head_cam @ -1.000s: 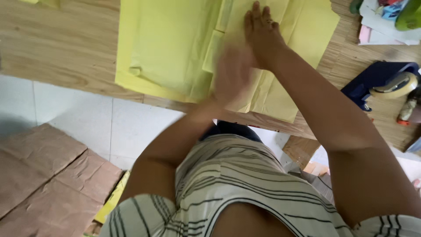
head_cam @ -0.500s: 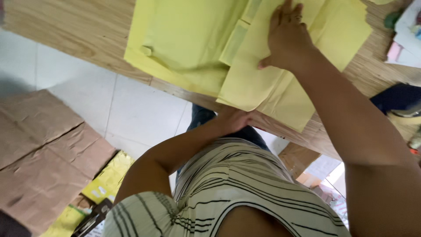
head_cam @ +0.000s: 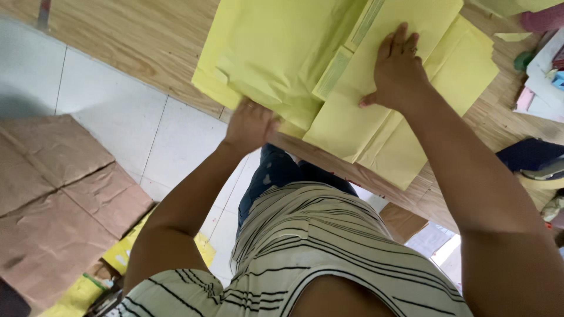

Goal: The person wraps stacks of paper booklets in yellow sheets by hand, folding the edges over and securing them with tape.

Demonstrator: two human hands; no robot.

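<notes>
Several yellow paper envelopes lie overlapping on a wooden table. My right hand presses flat on one yellow envelope, fingers spread, holding nothing. Blurred by motion, my left hand is at the table's near edge, its fingers curled on the near edge of the left pile of envelopes. A striped shirt and both forearms fill the lower part of the view.
Flattened brown cardboard lies on the white tiled floor at the left, with yellow packets beside it. Papers and small coloured items crowd the table's right end. A dark blue item sits lower right.
My left hand left the top of the envelopes, dropped towards my lap, then rose to the near edge of the left pile. The right hand stayed pressed on its envelope.
</notes>
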